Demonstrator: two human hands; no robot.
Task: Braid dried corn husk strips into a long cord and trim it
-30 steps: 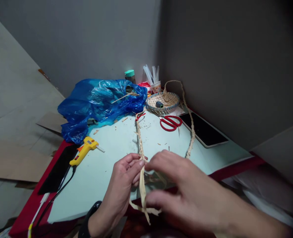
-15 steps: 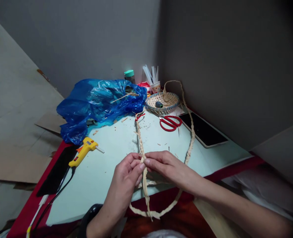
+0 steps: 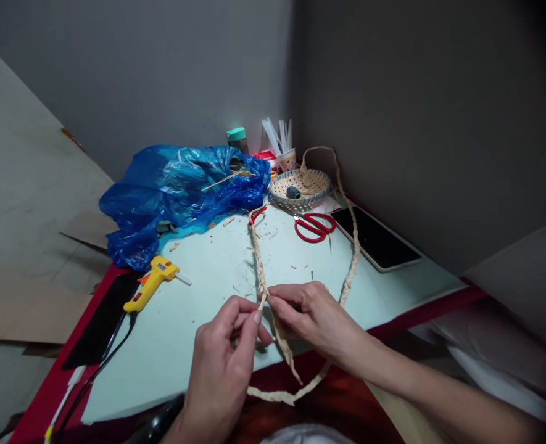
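Observation:
A long plaited straw cord (image 3: 256, 253) lies on the pale table (image 3: 198, 290), running from a red tie near the blue bag toward me. My right hand (image 3: 312, 314) pinches the cord's working end, with loose flat strips hanging below it. My left hand (image 3: 226, 354) is curled just left of it, thumb and forefinger pinched near a strip; what they hold is hidden. A second stretch of plait (image 3: 352, 246) loops from the woven basket (image 3: 300, 185) round under my right wrist.
A yellow glue gun (image 3: 150, 282) with a black cable lies at the left. A crumpled blue plastic bag (image 3: 180, 185), red scissors (image 3: 314, 227), a dark tablet (image 3: 377, 237) and a cup of glue sticks (image 3: 285, 154) stand farther back. Grey walls close the corner.
My right hand has drawn back from close to the camera and settled on the plait's end. The left hand has slipped lower and nearer to me. The loose strips now hang slanting right.

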